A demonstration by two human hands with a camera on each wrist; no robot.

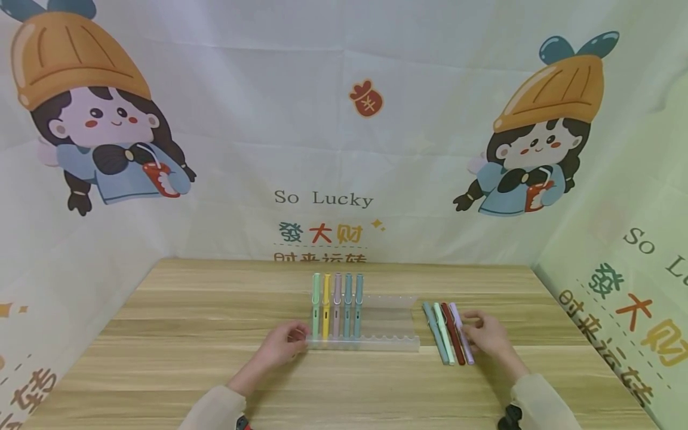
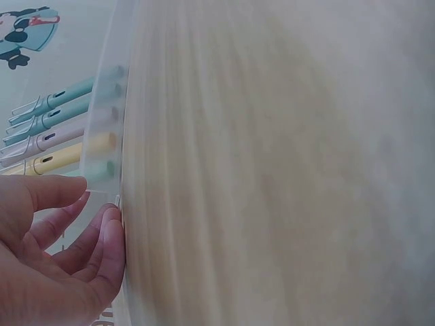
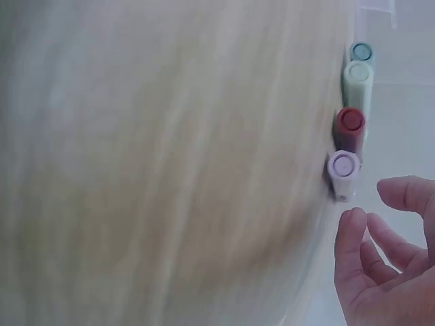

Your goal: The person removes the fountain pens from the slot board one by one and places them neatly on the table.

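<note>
Head view: left hand (image 1: 283, 344) pinches the near left corner of the clear pen rack (image 1: 388, 344); five pens (image 1: 337, 310) sit in it; right hand (image 1: 487, 336), fingers loosely bent, is just beside the lilac pen (image 1: 457, 316) on the bench (image 1: 344, 388).

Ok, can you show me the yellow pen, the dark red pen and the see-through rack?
Yellow pen (image 1: 326, 307): head view, around its middle.
Dark red pen (image 1: 453, 334): head view, around its middle.
See-through rack (image 1: 389, 344): head view, its front strip.
</note>
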